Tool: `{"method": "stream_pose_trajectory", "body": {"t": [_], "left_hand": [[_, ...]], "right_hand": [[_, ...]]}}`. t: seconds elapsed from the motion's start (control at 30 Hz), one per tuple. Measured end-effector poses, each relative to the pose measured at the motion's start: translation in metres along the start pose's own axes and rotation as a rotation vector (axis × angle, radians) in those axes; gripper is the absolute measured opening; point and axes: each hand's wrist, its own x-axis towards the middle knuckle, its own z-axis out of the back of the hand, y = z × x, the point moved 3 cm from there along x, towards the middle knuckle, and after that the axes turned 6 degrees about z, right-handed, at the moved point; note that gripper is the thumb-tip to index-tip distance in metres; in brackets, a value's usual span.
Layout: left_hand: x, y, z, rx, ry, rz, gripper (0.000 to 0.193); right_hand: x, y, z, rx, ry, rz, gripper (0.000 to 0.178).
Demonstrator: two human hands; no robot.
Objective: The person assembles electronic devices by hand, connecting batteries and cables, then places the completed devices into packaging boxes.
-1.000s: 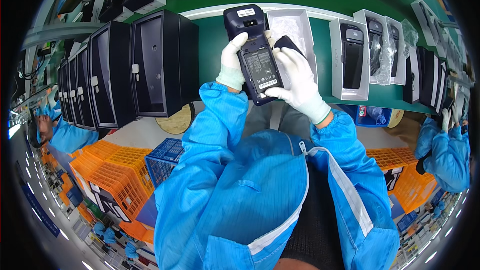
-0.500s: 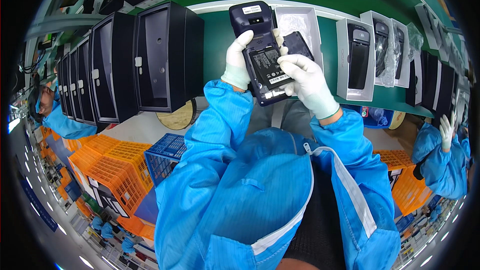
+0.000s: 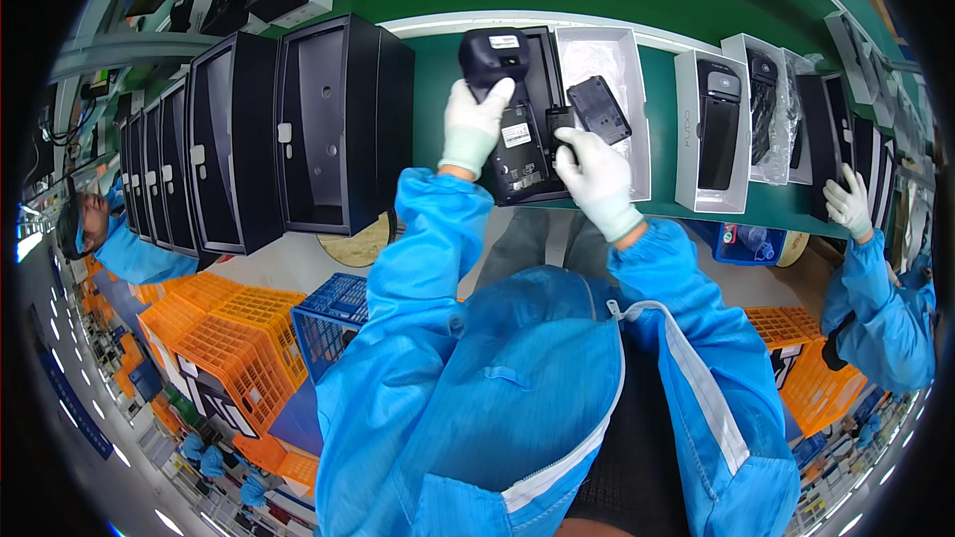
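My left hand (image 3: 476, 124), in a white glove, grips a black handheld terminal (image 3: 509, 109) by its upper part, its back side with white labels turned up. My right hand (image 3: 595, 177), also gloved, holds the lower right edge of the device, fingertips at its open back. A black flat cover (image 3: 599, 109) lies just right of the device in an open white box (image 3: 609, 104) on the green conveyor belt (image 3: 657, 70). Both blue sleeves reach up from the lower edge.
A row of upright black boxes (image 3: 328, 129) stands on the left of the belt. More white boxes with black devices (image 3: 716, 129) lie to the right, where another person's gloved hand (image 3: 848, 204) reaches. Orange crates (image 3: 214, 338) and a blue crate (image 3: 328, 323) sit below.
The device has been turned over from screen side to back side and lowered toward the belt. My right hand shifted from the device's side to its lower right edge.
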Motion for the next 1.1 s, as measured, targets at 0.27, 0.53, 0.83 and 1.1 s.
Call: {"method": "stream_pose_trajectory", "body": {"t": [0.27, 0.53, 0.83, 1.1], "left_hand": [[-0.007, 0.013, 0.021, 0.546, -0.056, -0.21, 0.036], [0.021, 0.022, 0.005, 0.676, 0.413, 0.179, 0.032], [-0.019, -0.071, 0.044, 0.161, 0.399, 0.105, 0.038], [-0.006, -0.061, -0.017, 0.4, 0.515, 0.068, 0.029]], "right_hand": [[-0.015, -0.011, 0.051, -0.19, 0.03, 0.005, 0.03], [-0.072, -0.076, 0.074, -0.112, 0.434, -0.613, 0.051], [-0.075, -0.09, 0.037, 0.182, 0.352, -0.757, 0.044], [-0.062, -0.083, 0.021, 0.005, 0.217, -0.439, 0.044]]}}
